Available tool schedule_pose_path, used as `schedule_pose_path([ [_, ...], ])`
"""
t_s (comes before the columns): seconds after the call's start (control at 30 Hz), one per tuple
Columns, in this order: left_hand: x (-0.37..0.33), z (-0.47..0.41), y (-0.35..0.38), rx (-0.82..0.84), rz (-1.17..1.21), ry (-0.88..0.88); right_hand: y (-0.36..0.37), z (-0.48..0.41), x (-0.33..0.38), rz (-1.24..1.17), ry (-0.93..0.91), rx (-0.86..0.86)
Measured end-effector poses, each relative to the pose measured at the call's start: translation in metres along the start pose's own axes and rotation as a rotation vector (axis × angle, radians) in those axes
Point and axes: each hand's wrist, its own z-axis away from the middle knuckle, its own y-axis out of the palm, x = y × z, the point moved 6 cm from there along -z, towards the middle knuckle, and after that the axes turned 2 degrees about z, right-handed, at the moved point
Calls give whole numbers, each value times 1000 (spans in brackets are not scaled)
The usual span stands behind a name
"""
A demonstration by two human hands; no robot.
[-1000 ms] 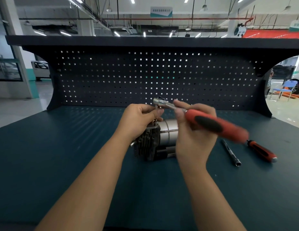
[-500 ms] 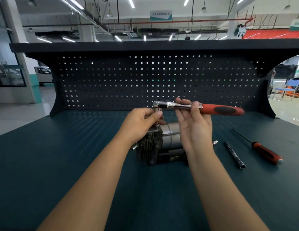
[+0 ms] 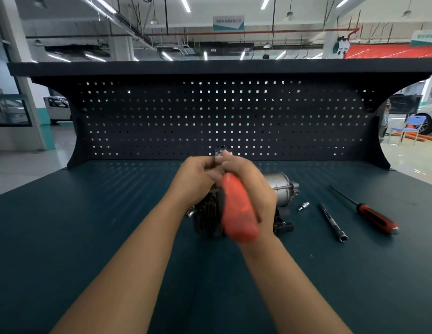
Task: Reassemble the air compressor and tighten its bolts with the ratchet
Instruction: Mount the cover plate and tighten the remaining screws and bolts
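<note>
The compressor (image 3: 280,180) sits mid-bench (image 3: 89,237) right under my hands, its finned end toward me and its silver motor pointing to 2 o'clock. My right hand (image 3: 256,191) is clamped round the ratchet (image 3: 236,213), whose blurred red handle swings toward 6 o'clock. My left hand (image 3: 200,179) has its fingers curled tight at the tool's head, steadying it; the bolt beneath is hidden. I judge the body is mostly together and tightening is under way. How many bolts remain I cannot tell. At 3 o'clock lie a loose fitting (image 3: 303,206), a bar (image 3: 333,221) and a screwdriver (image 3: 376,216), so something is probably left to fit.
</note>
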Motion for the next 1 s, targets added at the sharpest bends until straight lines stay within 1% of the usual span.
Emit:
schedule_pose_path([
  [0.03, -1, 0, -2, -27, -24, 18, -1, -4, -4, -182, 143, -27],
  [0.07, -1, 0, -2, -43, -45, 29, -5, -7, -7, -375, 224, -113],
  [0.1, -2, 0, -2, -43, -55, 28, -11, -12, -9, -492, 264, -208],
  [0.13, -1, -1, -1, -36, -62, 15, -17, -17, -15, -507, 305, -299],
  [0.17, 1, -3, -1, -30, -67, -2, -20, -24, -23, -537, 363, -339],
  [0.2, 2, -4, -2, -25, -64, -10, -20, -29, -39, -618, 476, -373],
  [0.23, 2, -5, -2, -22, -67, -10, -16, -34, -56, -764, 647, -383],
  [0.3, 0, -3, -1, -8, -113, 21, 1, -38, -83, -1154, 1015, -423],
  [0.33, -1, -3, -1, -2, -133, 32, 7, -38, -88, -1336, 1115, -452],
  [0.37, -2, -3, 0, 1, -142, 37, 11, -38, -90, -1426, 1165, -483],
  [0.4, -3, -3, 0, 3, -149, 39, 13, -37, -91, -1453, 1170, -505],
  [0.47, -3, -4, -1, 0, -158, 41, 12, -37, -89, -1443, 1094, -502],
  [0.53, -2, -5, -1, -6, -161, 42, 4, -35, -79, -1341, 932, -481],
  [0.63, 2, -4, -1, -16, -77, 12, -9, -27, -54, -1074, 641, -478],
  [0.73, 3, -2, -3, -55, -45, 31, -13, -17, -30, -774, 374, -423],
  [0.8, 4, -1, -4, -68, -25, 35, -15, -10, -20, -642, 227, -399],
  [0.9, 4, 0, -3, -102, 41, 11, -10, -3, -7, -515, -6, -340],
  [0.93, 4, -1, -4, -123, 28, 6, -6, -2, -7, -486, -54, -313],
  [1.0, 5, -2, -5, -140, -9, -3, 0, 0, -10, -437, -72, -219],
])
